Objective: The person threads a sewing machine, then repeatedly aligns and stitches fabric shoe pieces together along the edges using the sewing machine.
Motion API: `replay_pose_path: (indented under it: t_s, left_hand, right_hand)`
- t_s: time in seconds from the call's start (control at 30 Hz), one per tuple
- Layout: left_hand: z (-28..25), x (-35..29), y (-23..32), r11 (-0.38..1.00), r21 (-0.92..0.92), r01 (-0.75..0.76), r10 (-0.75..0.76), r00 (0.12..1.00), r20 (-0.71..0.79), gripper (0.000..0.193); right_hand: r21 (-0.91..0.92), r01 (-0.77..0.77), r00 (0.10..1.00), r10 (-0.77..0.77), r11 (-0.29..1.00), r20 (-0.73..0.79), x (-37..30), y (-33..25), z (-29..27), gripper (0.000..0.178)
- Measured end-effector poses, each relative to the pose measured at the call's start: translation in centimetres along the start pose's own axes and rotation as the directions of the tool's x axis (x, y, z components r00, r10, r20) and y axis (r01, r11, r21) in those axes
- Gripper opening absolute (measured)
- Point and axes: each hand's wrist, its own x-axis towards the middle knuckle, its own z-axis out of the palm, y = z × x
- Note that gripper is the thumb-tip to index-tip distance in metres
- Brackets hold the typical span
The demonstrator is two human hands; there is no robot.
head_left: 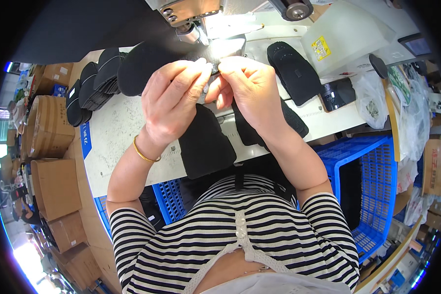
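Under the head of a sewing machine (188,14), my two hands meet with their fingertips close together in bright light. My left hand (174,98), with a gold bangle on its wrist, is closed in a pinch. My right hand (252,90) pinches too, thumb against forefinger. Whatever lies between the fingertips is too small and glaring to make out. Just below my left hand lies a black fabric piece (206,144) with rounded corners. Another black piece (247,130) is partly hidden under my right wrist. A larger rounded black piece (141,68) sits behind my left hand.
Stacks of black pieces (100,81) stand at the table's left. One more black pad (293,73) lies at the right, near a clear plastic bag (372,103). Blue plastic crates (389,181) stand below the table edge. Cardboard boxes (56,188) are piled at the left.
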Motion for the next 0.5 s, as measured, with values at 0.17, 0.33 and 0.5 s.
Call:
replay_pose_path:
  t_s: [0.17,0.33,0.5]
  left_hand:
    - [0.6,0.0,-1.6,0.999,0.017,-0.032,0.033,0.999,-0.016,0.038]
    - [1.1,0.3,-2.6,0.998,0.048,-0.047,0.048,0.999,-0.019,0.038]
    - [1.5,0.3,-2.8,0.995,0.093,-0.027,0.029,0.999,-0.02,0.036]
  right_hand:
    - [0.073,-0.034,0.999,0.034,0.997,-0.007,-0.3,0.0,0.3,0.022]
    - [0.051,-0.054,0.998,0.052,0.997,0.037,-1.0,0.5,0.0,0.02]
    - [0.046,-0.072,0.996,0.07,0.996,0.052,-1.2,0.3,-0.1,0.02]
